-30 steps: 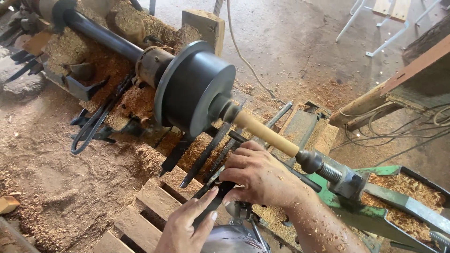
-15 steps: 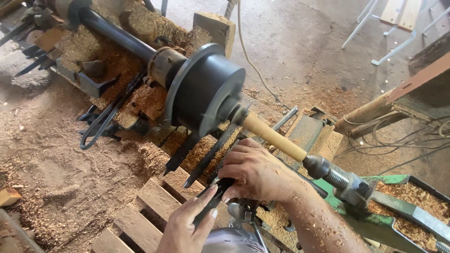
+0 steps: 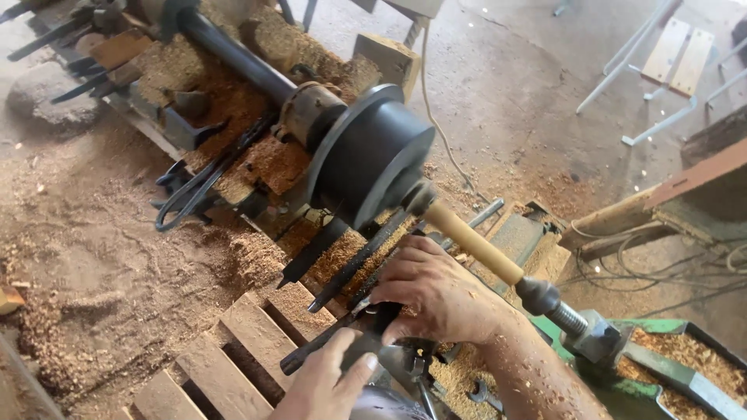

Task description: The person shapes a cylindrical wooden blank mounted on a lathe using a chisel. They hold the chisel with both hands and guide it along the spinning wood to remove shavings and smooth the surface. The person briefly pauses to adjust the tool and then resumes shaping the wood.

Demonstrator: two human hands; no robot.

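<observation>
the floor [image 3: 498,85] is bare grey concrete, dusted with sawdust that thickens into loose heaps [image 3: 93,311] toward 8 o'clock, where a slatted wooden pallet [image 3: 233,350] lies at 6 o'clock. at 2 o'clock a white metal frame with wooden slats [image 3: 669,62] stands on the concrete in bright daylight, and at 3 o'clock a reddish wooden beam [image 3: 685,187] slants across, with thin cables [image 3: 646,268] trailing beneath it. a pale cord [image 3: 436,109] runs over the floor at 12 o'clock.

sawdust-strewn floor [image 3: 101,264], wooden pallet [image 3: 233,350], white folding chair [image 3: 669,70]
</observation>
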